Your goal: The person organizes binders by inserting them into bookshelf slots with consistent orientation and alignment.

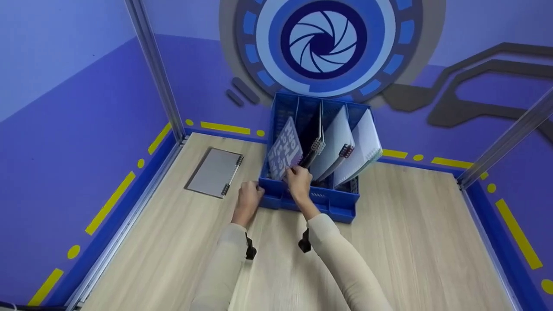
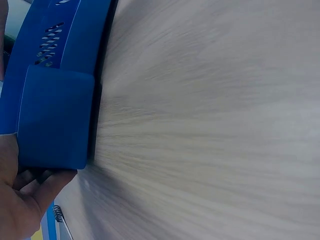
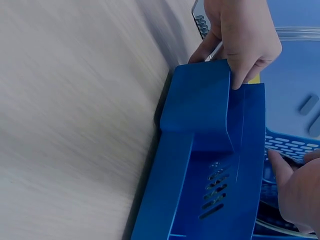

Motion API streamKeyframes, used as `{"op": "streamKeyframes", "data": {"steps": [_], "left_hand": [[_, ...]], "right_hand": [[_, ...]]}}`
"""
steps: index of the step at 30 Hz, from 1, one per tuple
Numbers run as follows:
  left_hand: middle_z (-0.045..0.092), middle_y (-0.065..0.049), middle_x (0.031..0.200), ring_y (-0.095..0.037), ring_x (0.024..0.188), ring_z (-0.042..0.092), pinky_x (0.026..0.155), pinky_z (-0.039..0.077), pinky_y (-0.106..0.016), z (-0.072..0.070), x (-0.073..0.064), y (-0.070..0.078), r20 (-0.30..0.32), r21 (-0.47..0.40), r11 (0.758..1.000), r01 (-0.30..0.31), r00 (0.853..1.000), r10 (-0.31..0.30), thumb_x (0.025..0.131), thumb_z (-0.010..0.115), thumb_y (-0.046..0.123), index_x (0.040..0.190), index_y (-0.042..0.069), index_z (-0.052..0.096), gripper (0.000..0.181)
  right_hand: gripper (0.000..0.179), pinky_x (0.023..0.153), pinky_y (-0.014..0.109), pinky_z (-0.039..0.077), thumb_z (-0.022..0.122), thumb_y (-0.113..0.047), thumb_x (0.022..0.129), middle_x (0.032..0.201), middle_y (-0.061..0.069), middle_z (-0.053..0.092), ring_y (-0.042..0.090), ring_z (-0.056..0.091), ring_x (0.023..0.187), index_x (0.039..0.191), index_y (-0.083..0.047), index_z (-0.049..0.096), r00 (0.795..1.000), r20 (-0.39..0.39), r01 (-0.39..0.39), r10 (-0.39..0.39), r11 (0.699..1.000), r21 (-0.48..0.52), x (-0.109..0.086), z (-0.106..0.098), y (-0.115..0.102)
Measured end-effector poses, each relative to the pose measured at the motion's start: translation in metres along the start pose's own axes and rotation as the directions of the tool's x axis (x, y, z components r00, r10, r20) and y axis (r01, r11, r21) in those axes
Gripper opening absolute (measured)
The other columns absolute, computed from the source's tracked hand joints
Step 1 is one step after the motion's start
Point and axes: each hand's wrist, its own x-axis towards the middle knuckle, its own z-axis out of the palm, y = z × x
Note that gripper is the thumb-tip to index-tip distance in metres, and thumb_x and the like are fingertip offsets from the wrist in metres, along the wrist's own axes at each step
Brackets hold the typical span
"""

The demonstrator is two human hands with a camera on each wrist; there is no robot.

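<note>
A blue desk file organizer [image 1: 272,190] with upright compartments stands against the back wall. My left hand [image 1: 249,196] grips its front left corner, with fingers and thumb around the edge in the left wrist view. In the leftmost compartment leans a purple spiral notebook [image 1: 285,149] with white lettering. My right hand [image 1: 299,183] pinches the lower front corner of that notebook, just above the organizer's front wall. From the right wrist camera, the right hand [image 3: 302,195] shows only partly at the right edge, most of the notebook being out of frame.
Other spiral notebooks stand in the compartments to the right: a dark one [image 1: 312,149], a white one [image 1: 335,144] and another pale one [image 1: 360,147]. A grey-covered spiral notebook [image 1: 214,172] lies flat on the wooden table [image 1: 414,242], left of the organizer. Blue panels enclose the table.
</note>
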Motion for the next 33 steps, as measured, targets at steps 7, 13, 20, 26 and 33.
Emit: {"op": "streamKeyframes", "data": {"steps": [7,13,20,26,33], "left_hand": [[0.038,0.006,0.062,-0.016,0.057,0.038,0.053,0.033,-0.031,0.003,-0.002,0.005,0.005,0.002,1.000,0.013,1.000,-0.013,0.084,0.064,0.003,0.059,0.019,0.038,0.039],[0.044,0.003,0.064,-0.018,0.060,0.043,0.056,0.039,-0.034,0.004,-0.002,0.009,0.009,0.011,1.000,0.006,1.000,-0.006,0.085,0.065,0.002,0.060,0.017,0.042,0.037],[0.044,0.002,0.064,-0.019,0.060,0.043,0.056,0.036,-0.033,0.002,0.001,0.009,0.011,-0.025,1.000,-0.002,1.000,0.003,0.084,0.064,0.002,0.060,0.017,0.042,0.036],[0.044,0.001,0.065,-0.019,0.061,0.042,0.056,0.038,-0.034,0.001,0.002,0.006,0.002,-0.008,1.000,-0.022,1.000,0.022,0.083,0.064,0.002,0.060,0.017,0.041,0.036],[0.048,0.000,0.063,-0.020,0.060,0.042,0.056,0.043,-0.039,0.002,0.000,0.000,-0.033,0.024,1.000,-0.011,0.999,0.011,0.082,0.065,0.001,0.058,0.016,0.043,0.036]], "right_hand": [[0.032,0.065,0.032,0.060,0.059,-0.010,0.099,0.080,0.021,0.074,0.030,0.076,0.079,0.069,0.001,0.065,0.999,0.000,-0.045,0.046,0.996,0.075,-0.001,-0.003,-0.004],[0.024,0.065,0.031,0.060,0.058,-0.006,0.098,0.083,0.017,0.075,0.025,0.075,0.075,0.083,0.006,0.073,0.997,-0.064,-0.046,0.048,0.998,0.040,-0.002,0.000,-0.009],[0.033,0.056,0.033,0.041,0.059,-0.006,0.096,0.060,0.003,0.054,0.022,0.052,0.056,0.064,-0.011,0.052,0.988,-0.149,0.023,-0.030,0.999,-0.050,0.004,0.003,-0.017],[0.032,0.057,0.034,0.042,0.060,-0.004,0.095,0.060,0.002,0.054,0.022,0.051,0.057,0.064,-0.010,0.054,0.984,-0.177,0.024,-0.033,0.998,-0.052,0.005,0.001,-0.017],[0.026,0.061,0.044,0.048,0.061,-0.005,0.095,0.067,0.009,0.064,0.027,0.053,0.060,0.069,-0.004,0.062,0.978,-0.197,0.052,-0.065,0.996,-0.072,0.005,-0.001,-0.011]]}}
